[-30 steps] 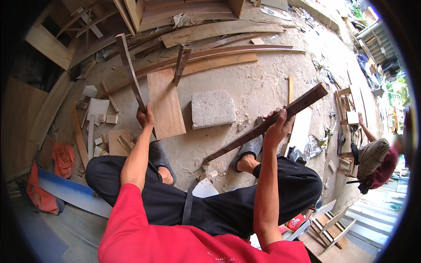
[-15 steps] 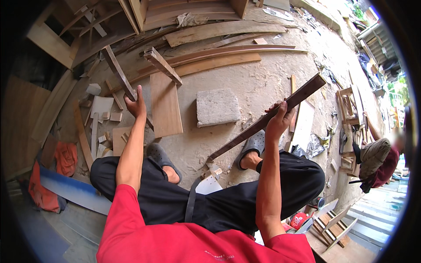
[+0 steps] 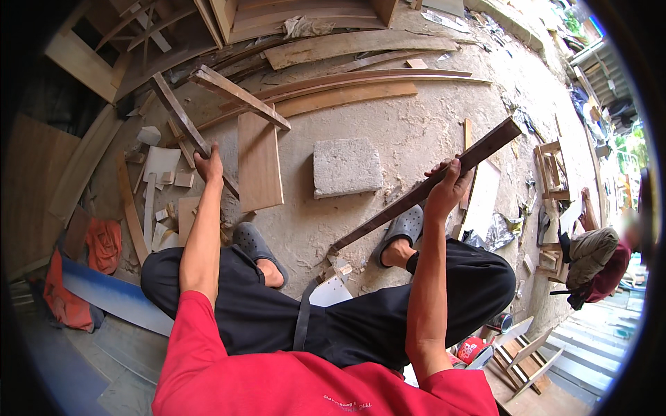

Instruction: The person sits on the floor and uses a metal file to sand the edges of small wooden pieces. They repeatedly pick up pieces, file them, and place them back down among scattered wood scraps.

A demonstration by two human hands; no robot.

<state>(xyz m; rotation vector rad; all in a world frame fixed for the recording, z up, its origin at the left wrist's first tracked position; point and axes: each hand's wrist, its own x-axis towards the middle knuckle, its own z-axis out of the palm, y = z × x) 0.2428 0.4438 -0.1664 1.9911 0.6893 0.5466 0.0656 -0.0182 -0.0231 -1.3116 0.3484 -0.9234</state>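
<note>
My left hand [image 3: 209, 166] is closed round a dark wooden bar [image 3: 182, 115], thumb pointing up. Right beside it stands a light brown wooden panel [image 3: 259, 163], with a second bar [image 3: 239, 97] across its far end. Whether the panel is joined to the bars I cannot make out. On the other side, my right hand [image 3: 446, 191] grips a long dark brown wooden board [image 3: 416, 196]. That board slants from upper right down to the ground between my feet. A rough pale concrete block [image 3: 347, 168] lies on the ground between my hands.
Long planks [image 3: 361, 48] lie across the far side, before a wooden cabinet [image 3: 305, 19]. Offcuts [image 3: 166, 177] and an orange cloth [image 3: 104, 246] are at the left. On the right, another person [image 3: 600, 260] sits near wooden frames [image 3: 551, 166]; a can [image 3: 499, 322] stands near my right knee.
The bars and panel at my left hand have tilted, the second bar's far end swinging left. My left hand has shifted slightly left and nearer; the right-hand board has hardly moved.
</note>
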